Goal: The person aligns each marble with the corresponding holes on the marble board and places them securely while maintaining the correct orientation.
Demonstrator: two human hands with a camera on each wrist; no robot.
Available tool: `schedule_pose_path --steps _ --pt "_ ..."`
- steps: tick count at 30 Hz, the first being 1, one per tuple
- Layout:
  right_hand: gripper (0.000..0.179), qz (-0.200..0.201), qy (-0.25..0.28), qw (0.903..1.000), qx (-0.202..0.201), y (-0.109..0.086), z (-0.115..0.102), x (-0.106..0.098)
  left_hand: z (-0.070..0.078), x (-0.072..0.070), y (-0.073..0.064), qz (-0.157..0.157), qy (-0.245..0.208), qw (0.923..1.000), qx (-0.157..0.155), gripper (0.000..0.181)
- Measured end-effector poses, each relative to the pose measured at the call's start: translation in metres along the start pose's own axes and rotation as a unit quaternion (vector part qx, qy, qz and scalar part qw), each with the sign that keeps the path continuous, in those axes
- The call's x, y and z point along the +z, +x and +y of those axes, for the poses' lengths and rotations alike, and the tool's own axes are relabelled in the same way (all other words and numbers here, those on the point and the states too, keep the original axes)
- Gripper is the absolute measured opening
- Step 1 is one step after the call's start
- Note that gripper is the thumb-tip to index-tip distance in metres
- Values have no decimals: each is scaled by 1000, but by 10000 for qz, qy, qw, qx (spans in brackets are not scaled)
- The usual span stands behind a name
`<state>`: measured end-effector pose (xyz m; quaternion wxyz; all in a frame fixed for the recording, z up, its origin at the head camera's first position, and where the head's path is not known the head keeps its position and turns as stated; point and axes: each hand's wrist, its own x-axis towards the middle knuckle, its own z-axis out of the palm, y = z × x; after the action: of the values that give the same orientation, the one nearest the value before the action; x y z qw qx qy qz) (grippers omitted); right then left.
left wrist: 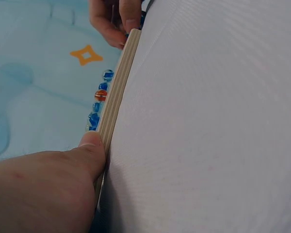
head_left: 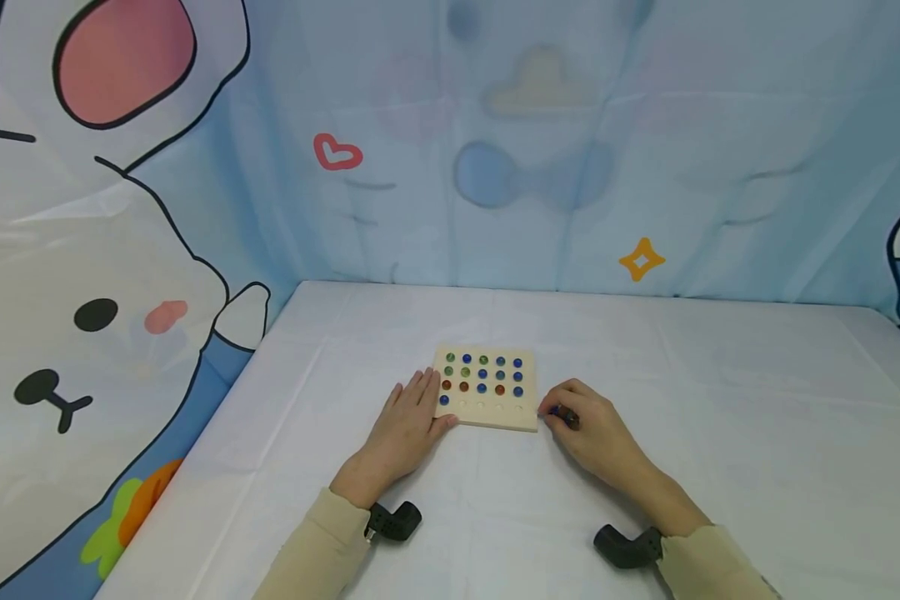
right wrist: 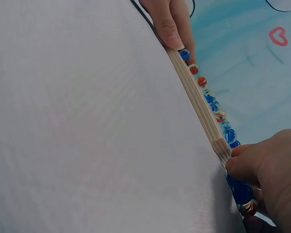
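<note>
A pale wooden board [head_left: 487, 415] with rows of round hollows lies on the table. Green, blue and reddish-brown marbles fill its three back rows. In the front row, a blue marble [head_left: 444, 400] sits at the left end, beside bare hollows. My left hand [head_left: 401, 429] rests along the board's left edge with fingers straight, its thumb at the front corner. Close by the right edge, my right hand [head_left: 596, 433] curls its fingers around several marbles. Seen from the right wrist, a blue marble [right wrist: 241, 192] and a reddish-brown marble [right wrist: 249, 208] show under that hand.
White cloth covers the table [head_left: 270, 492], and a blue printed curtain [head_left: 420, 225] hangs behind and to the left of it. Each wrist wears a black camera, one at the left cuff [head_left: 396, 522] and one at the right cuff [head_left: 626, 547].
</note>
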<state>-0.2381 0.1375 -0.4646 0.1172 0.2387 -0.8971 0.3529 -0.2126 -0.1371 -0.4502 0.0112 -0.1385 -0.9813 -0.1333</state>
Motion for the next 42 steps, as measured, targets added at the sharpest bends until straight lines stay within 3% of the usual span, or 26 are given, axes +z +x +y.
schedule_pose_path --steps 42 --pt "25 341 -148 9991 -202 1 -3 -5 0 1 0 -70 -157 9998 -82 71"
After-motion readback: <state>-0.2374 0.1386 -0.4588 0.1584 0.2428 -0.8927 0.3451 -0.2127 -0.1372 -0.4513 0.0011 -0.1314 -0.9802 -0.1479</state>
